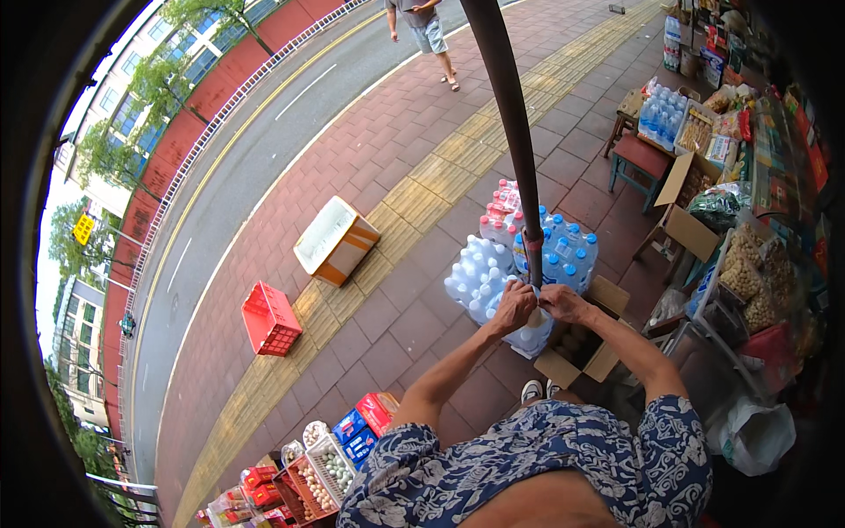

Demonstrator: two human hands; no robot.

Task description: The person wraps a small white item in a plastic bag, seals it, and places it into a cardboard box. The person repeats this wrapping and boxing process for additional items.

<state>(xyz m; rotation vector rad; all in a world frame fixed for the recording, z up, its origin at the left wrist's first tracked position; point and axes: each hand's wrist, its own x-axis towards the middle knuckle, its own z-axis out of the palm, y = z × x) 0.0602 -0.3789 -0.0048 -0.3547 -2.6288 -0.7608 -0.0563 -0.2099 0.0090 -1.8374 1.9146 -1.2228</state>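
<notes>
Both hands meet at the lower end of a dark metal pole (511, 99) that rises in front of me. My left hand (516, 306) and my right hand (561, 303) have bent fingers close together, pinching something thin and pale at the pole, too small to name. A red tie (532, 239) circles the pole just above them. Behind and below the hands stand shrink-wrapped packs of bottles: white-capped ones (480, 274), blue-capped ones (569, 254) and red-capped ones (502, 214). An open cardboard box (558, 369) sits beneath my right forearm.
On the pavement lie a red plastic crate (270, 320) and a white-topped box (337, 241). Egg baskets (313, 485) and boxed goods stand at lower left. A red stool (637, 158), snack containers (746, 290) and a plastic bag (756, 435) are at right. A person (426, 33) walks near the road.
</notes>
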